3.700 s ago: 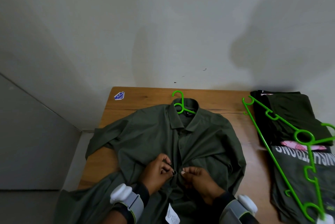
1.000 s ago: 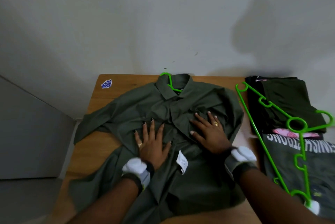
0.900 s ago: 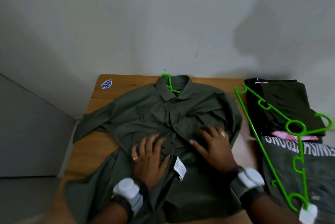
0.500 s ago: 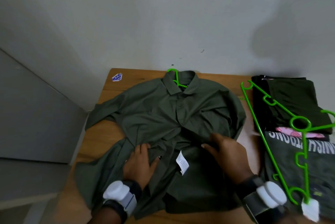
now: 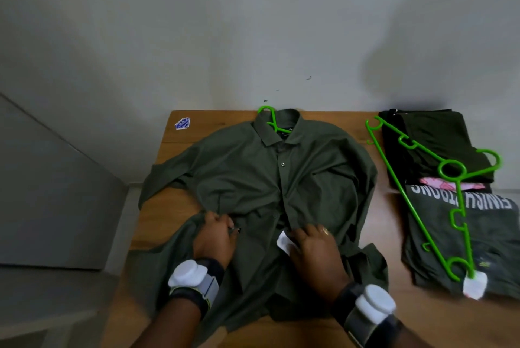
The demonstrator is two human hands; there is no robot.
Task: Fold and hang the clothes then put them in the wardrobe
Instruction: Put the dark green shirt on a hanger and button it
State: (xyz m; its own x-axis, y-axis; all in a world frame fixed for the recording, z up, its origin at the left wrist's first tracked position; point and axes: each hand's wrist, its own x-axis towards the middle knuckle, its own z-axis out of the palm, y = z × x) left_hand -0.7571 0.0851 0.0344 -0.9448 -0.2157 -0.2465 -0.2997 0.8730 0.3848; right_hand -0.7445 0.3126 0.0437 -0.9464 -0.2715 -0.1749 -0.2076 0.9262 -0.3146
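An olive shirt (image 5: 281, 184) lies front-up across the middle of the wooden bench (image 5: 166, 218), its collar close to the far edge where the bench meets the wall (image 5: 253, 23). A green hanger (image 5: 270, 119) sits inside the collar, and its hook pokes out at that far edge. The shirt's sleeve on the left runs out to the bench's left edge, and the lower hem bunches toward the near-left side. The left hand (image 5: 215, 238) has a closed grip with fingers curled round a fold of cloth at the shirt's left waist. The right hand (image 5: 315, 249) rests on the front placket with fingers bent down into the cloth beside a white label (image 5: 284, 242). Whether its grip pinches the cloth cannot be told, as the fingertips are hidden. Each wrist wears a dark band with a white puck (image 5: 194, 280). Bare wood shows at the far-left corner, where a blue sticker (image 5: 182, 123) lies, in a patch between the left sleeve and the hem, and in a strip to the right of the shirt that widens toward the near edge. Beyond that strip, folded dark clothes (image 5: 439, 145) sit against the wall, with a grey printed T-shirt (image 5: 478, 235) nearer. Loose green hangers (image 5: 405, 198) lie slantwise across both piles, one end bearing a white tag (image 5: 474, 285).
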